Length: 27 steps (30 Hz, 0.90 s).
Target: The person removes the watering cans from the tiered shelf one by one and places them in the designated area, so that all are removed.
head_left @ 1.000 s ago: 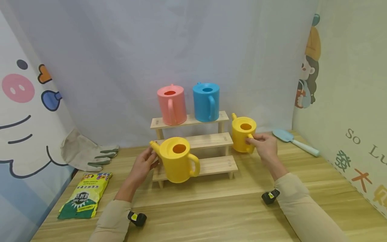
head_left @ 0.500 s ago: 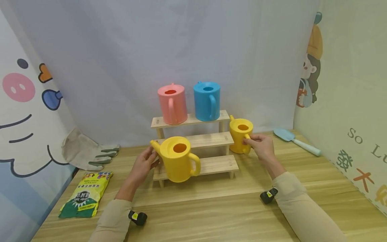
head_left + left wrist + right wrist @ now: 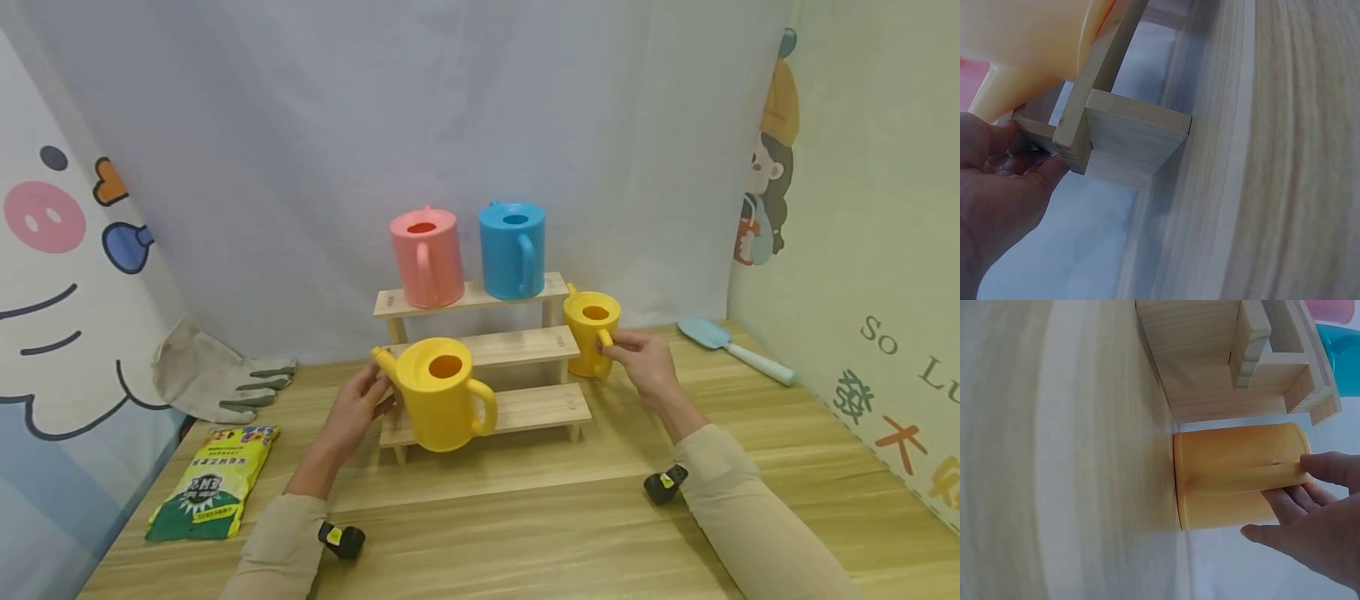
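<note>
With thumb and fingers, my right hand (image 3: 645, 367) grips the handle of a yellow watering can (image 3: 585, 340). This can stands upright on the table, close beside the right end of a three-step wooden stand (image 3: 543, 408); the right wrist view shows its base on the wood (image 3: 1235, 447). My left hand (image 3: 356, 412) holds the stand's left end, its thumb and fingers round a board end in the left wrist view (image 3: 1007, 194). A second yellow watering can (image 3: 435, 408) sits on the lowest step, its spout pointing left above that hand.
On the top step stand a pink watering can (image 3: 429, 271) and a blue watering can (image 3: 510, 262). Work gloves (image 3: 202, 375) and a yellow-green bag (image 3: 213, 483) lie at the left. A light-blue trowel (image 3: 738, 350) lies at the right, near the curtain.
My right hand has moved the yellow watering can left, closer to the stand's right end. The left hand and the other cans have stayed in place.
</note>
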### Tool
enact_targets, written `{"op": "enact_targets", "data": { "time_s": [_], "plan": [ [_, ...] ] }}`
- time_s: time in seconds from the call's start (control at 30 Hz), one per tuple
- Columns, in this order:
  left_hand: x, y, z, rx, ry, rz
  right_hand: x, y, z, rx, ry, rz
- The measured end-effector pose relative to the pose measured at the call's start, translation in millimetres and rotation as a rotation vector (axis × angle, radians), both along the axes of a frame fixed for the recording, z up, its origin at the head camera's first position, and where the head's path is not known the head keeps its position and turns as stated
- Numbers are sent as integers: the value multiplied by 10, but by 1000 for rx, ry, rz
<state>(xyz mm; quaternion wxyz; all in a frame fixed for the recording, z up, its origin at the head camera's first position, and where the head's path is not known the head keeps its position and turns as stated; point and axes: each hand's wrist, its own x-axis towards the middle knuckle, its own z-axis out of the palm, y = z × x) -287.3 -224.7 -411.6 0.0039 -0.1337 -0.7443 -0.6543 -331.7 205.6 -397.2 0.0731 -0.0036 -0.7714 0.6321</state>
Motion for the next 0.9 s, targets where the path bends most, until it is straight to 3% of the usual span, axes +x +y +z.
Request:
{"op": "enact_targets", "data": {
  "time_s": [0.53, 0.67, 0.9],
  "plan": [
    [-7, -3, 2, 2, 5, 4, 25, -50, 34, 44, 2, 39],
    [4, -9, 2, -4, 5, -2, 26, -65, 24, 60, -7, 16],
    [-3, 1, 12, -2, -1, 2, 94, 0, 106, 220, -4, 13]
  ]
}}
